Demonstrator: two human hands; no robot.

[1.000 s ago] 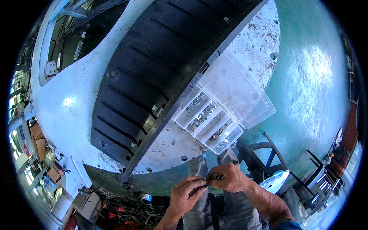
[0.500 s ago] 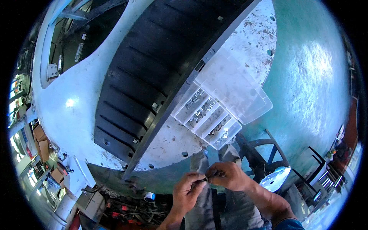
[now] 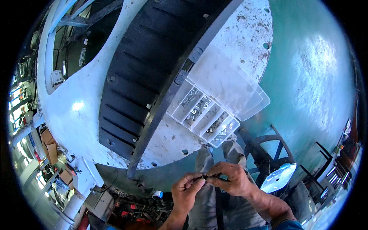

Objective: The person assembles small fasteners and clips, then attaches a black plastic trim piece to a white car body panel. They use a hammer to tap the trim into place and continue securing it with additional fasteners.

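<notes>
My bare left hand (image 3: pixel 185 192) pinches a tiny dark thing (image 3: pixel 203 178) between finger and thumb. The thing sits right at my fingertips, as near one hand as the other; it's too small to tell which way its long side points. Ahead of it is an open, clear plastic box (image 3: pixel 207 119) with little silver metal bits (image 3: pixel 199 109). Then my bare right hand (image 3: pixel 234 178) pinches the thing too.

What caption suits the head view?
Bare left hand and right hand pinch a small dark piece near an open, clear plastic box.

Two hands (image 3: pixel 186 193) (image 3: pixel 234 179), one compartmented plastic box (image 3: pixel 219 90), one black ribbed panel (image 3: pixel 149 57)
</notes>
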